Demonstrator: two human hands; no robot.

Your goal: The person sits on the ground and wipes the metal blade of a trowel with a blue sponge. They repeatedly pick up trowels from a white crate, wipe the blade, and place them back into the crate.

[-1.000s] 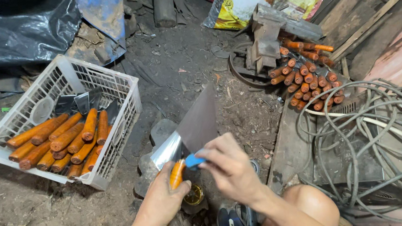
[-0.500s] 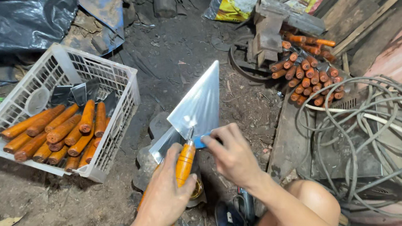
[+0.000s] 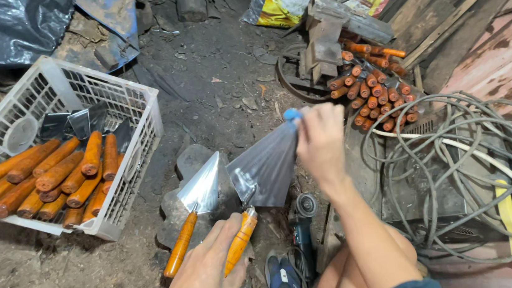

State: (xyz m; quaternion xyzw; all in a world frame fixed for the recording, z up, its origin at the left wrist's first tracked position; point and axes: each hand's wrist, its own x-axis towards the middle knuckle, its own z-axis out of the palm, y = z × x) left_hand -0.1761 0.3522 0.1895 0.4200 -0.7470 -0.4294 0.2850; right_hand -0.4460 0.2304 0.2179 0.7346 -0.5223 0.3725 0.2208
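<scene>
My left hand (image 3: 200, 284) grips the orange wooden handle (image 3: 240, 242) of a trowel. Its grey triangular blade (image 3: 268, 168) slopes up and to the right. My right hand (image 3: 321, 141) is at the blade's far wide edge, fingers closed on a small blue object (image 3: 292, 114) pressed against the metal. A second trowel with a shiny blade (image 3: 202, 183) and an orange handle (image 3: 180, 245) lies on a dark stone block just left of the held one.
A white plastic basket (image 3: 141, 120) at the left holds several orange-handled trowels. A pile of loose wooden handles (image 3: 370, 92) lies at the upper right beside a metal vice. Coiled cables (image 3: 477, 166) fill the right. A grinder (image 3: 303, 211) sits by my feet.
The held blade has tilted from pointing upward to sloping right. My right hand has slid from near the handle up to the blade's far edge with the blue object.
</scene>
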